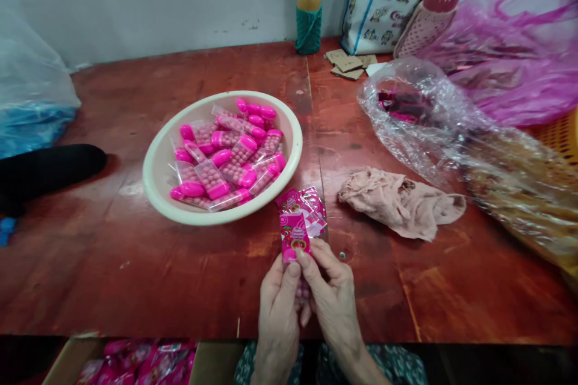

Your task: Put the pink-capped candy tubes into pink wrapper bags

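Note:
My left hand (277, 307) and my right hand (332, 298) meet at the near edge of the red wooden table (112, 264). Together they pinch a pink printed candy packet (294, 236) held upright, with a tube of pink candy balls (303, 290) partly hidden between the fingers. A few more pink packets (311, 207) lie on the table just beyond my fingertips. A cream bowl (156, 183) to the left holds several pink-capped clear candy tubes (228, 162).
A crumpled pink cloth (401, 201) lies right of the packets. Clear plastic bags (433, 120) and a pink bag (515, 54) fill the right side. A bottle (309, 6) and tote bag (383, 0) stand at the wall. A cardboard box of pink packets (130, 364) sits below.

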The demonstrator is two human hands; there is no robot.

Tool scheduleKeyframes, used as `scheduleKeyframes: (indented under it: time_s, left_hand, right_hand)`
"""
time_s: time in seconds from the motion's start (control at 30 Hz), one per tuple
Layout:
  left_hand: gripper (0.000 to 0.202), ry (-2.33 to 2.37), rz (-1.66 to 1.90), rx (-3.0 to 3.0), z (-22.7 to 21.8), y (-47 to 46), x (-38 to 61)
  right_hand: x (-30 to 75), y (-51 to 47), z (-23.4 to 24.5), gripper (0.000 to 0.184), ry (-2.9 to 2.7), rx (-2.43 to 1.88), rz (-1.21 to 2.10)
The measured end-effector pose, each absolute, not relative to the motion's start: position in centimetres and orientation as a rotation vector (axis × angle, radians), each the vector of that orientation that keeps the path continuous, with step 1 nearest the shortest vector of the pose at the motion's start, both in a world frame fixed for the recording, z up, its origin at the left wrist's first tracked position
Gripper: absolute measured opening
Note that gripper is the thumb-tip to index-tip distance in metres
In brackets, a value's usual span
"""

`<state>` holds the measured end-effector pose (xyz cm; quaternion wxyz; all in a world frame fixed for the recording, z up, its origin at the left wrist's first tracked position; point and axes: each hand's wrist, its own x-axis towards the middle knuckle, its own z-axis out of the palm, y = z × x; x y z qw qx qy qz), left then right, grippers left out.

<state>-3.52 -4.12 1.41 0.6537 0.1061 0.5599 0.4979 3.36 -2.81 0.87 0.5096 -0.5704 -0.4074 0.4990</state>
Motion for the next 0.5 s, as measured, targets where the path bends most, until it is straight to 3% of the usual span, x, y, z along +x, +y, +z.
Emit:
scheduleKeyframes:
  time_s: [0.33,0.5]
  left_hand:
    - [0.015,1.251,1.160,0.425,2.2,-3.1,-4.1]
    - [0.023,1.149,1.148,0.386,2.6,-3.2,-4.4]
  right_hand:
    - [4.1,-3.4,0.1,0.019,-0.914,-1.342,1.330]
    - [5.8,-3.2,0.2,0.022,-1.293,-1.390,1.044]
